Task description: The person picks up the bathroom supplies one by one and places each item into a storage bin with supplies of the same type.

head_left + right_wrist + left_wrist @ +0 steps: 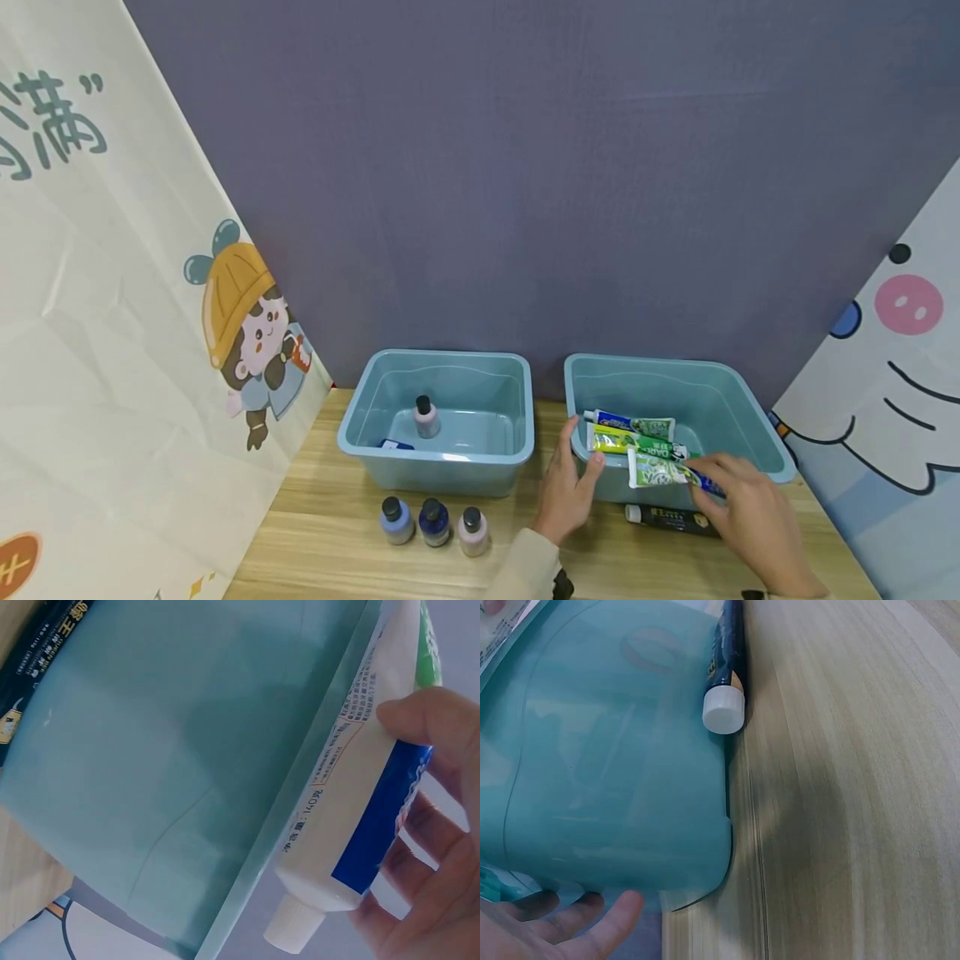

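Observation:
My right hand (757,508) pinches a white, green and blue toothpaste tube (654,472) between thumb and fingers, above the front rim of the right blue bin (645,364). In the right wrist view the tube (345,817) shows its printed back, with its white cap pointing down. Inside the bin lie a yellow-green toothpaste tube (618,439) and a blue and green one (660,428). At the bin's front left corner is my left hand (564,498), its extended fingers (604,930) against the bin's side in the left wrist view.
A black toothpaste tube (672,519) with a white cap lies on the table before the right bin. Left of it stands another blue bin (450,357) holding a pink bottle (427,421) and a dark blue item. Three black-capped bottles (434,529) stand in front.

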Demonstrator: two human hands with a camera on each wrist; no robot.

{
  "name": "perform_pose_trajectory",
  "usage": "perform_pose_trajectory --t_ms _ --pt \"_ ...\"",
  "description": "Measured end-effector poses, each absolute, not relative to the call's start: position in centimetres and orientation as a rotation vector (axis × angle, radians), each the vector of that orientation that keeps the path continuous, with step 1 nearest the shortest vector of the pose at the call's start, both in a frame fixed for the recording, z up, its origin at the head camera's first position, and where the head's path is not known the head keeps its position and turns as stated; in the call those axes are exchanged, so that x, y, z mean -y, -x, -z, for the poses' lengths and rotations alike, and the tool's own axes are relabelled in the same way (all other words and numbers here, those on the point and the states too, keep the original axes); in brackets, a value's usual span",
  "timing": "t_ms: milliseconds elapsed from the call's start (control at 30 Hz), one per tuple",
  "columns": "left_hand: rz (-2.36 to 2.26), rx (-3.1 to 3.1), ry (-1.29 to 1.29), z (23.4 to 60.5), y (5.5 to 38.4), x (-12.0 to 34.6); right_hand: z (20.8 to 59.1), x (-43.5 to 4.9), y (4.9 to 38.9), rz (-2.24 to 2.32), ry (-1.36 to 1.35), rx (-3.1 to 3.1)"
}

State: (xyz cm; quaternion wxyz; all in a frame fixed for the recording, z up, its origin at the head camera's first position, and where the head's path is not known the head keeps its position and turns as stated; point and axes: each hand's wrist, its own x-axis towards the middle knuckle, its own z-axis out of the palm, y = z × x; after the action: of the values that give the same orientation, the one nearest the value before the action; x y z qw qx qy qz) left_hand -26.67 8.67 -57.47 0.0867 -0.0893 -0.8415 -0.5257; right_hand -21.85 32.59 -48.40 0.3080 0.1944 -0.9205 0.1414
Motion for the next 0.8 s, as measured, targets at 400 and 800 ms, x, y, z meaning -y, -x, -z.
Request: perform_pose_trajectory --t_ms 400,800 --pt "1.569 2.522 0.251 57.2 26.6 -8.7 47.5 -32.3 23.0 -0.365 -0.559 2.433" --pt "1.571 2.516 0.252 57.2 26.6 -8.6 47.0 -32.2 24.1 -0.348 -0.554 2.47"
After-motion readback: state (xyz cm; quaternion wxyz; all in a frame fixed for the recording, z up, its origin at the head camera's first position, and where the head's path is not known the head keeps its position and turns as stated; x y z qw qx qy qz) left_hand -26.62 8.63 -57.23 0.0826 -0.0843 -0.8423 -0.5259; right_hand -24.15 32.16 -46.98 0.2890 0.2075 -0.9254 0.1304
